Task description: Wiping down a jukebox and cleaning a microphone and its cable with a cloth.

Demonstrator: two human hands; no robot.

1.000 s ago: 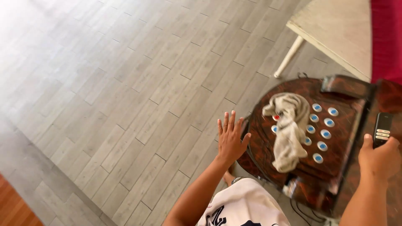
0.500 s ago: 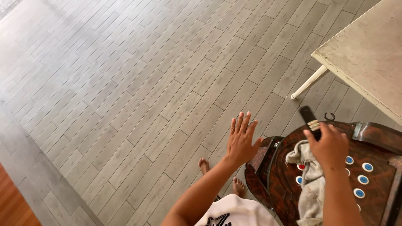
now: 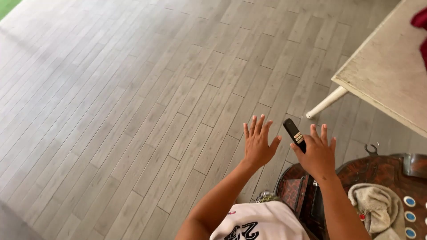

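Head view: a person stands over a grey plank floor (image 3: 133, 111), both arms stretched forward.
Left hand (image 3: 258, 144): held out flat, fingers spread wide, gripping nothing, in the air above the floor.
Right hand (image 3: 318, 155): wrapped round the lower end of a slim black remote (image 3: 294, 134), which sticks up and to the left past the fingers (pale buttons show near the grip).
Remote's place: in the right hand, close beside the left hand's thumb, not touching it as far as I can tell.
Step in hand: carrying the remote out in front of the body, I judge; the free left hand looks held out for balance or about to meet it.
Next move calls for: a firm hold on the thin remote, and somewhere to put it, such as the white table (image 3: 391, 75) to the right.
Nearby: a dark carved wooden tray (image 3: 382, 171) with a beige cloth (image 3: 378, 206) and blue-and-white discs (image 3: 409, 209).
Hidden or cut off: tray, table and discs run off the frame; the right palm and the remote's lower end are covered.
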